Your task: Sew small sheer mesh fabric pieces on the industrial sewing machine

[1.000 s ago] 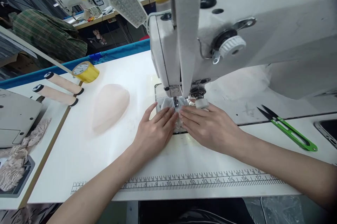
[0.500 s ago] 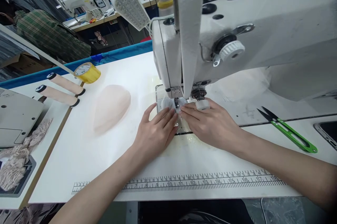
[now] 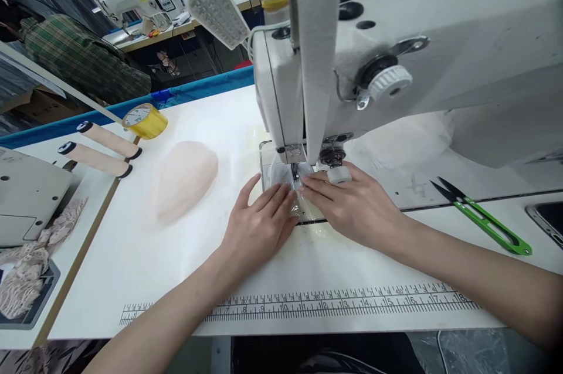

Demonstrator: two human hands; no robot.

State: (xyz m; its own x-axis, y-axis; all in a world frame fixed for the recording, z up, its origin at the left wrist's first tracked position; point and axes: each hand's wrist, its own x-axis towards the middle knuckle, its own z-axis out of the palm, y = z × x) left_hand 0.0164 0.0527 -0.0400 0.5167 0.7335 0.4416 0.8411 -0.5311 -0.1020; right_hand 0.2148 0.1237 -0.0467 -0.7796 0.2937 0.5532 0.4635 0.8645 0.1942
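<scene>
Both of my hands lie flat on a small piece of thin, pale fabric (image 3: 281,174) under the needle of a white sewing machine (image 3: 396,63). My left hand (image 3: 259,224) presses it from the left with fingers stretched toward the presser foot (image 3: 295,173). My right hand (image 3: 352,204) presses it from the right, fingers extended and close together, a white thimble-like ring (image 3: 338,174) on one finger. Fingertips of both hands nearly meet just in front of the needle.
A pale pink moulded cup (image 3: 187,177) lies left of my hands. Yellow tape roll (image 3: 145,120) and two thread cones (image 3: 99,148) sit further left, lace trim (image 3: 26,268) at the left edge. Green thread snips (image 3: 481,218) lie right. A printed ruler (image 3: 308,303) runs along the table's front edge. A person in a plaid shirt (image 3: 83,60) sits behind.
The hands have crept slightly away from me toward the needle, feeding the fabric. Otherwise nothing has moved.
</scene>
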